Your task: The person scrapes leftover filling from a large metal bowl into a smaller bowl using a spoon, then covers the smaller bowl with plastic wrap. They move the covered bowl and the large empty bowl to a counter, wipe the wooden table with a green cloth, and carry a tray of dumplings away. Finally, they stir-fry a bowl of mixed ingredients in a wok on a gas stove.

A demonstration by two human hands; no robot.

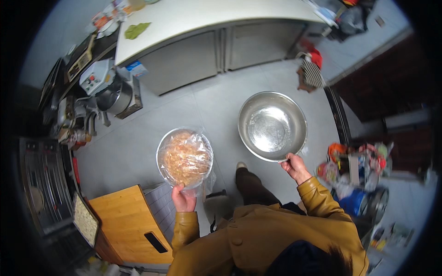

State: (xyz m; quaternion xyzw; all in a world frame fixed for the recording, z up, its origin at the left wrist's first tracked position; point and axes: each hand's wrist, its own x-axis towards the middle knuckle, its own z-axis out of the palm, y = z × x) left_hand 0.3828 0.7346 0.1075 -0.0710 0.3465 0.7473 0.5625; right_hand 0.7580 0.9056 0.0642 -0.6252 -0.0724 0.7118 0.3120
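Observation:
My left hand point(183, 199) grips the near rim of a round bowl point(159, 158) covered in clear plastic wrap. Under the wrap lies a pinkish-orange minced mixture point(184, 156), and a loose end of film hangs at the bowl's right side. Out to the right, my right hand point(295, 168) is closed on the near rim of a large metal basin point(272, 126). Its shiny inside shows, with light smears on the wall and no food in it. Both vessels are held up over the grey floor, apart from each other.
A white-topped steel counter point(207, 18) runs along the far side, with a green cloth point(137, 31) on it. At the left stand a mixer with a metal bowl point(115, 97) and an oven point(43, 184). A wooden board point(129, 225) is at lower left; bagged goods point(359, 165) crowd the right.

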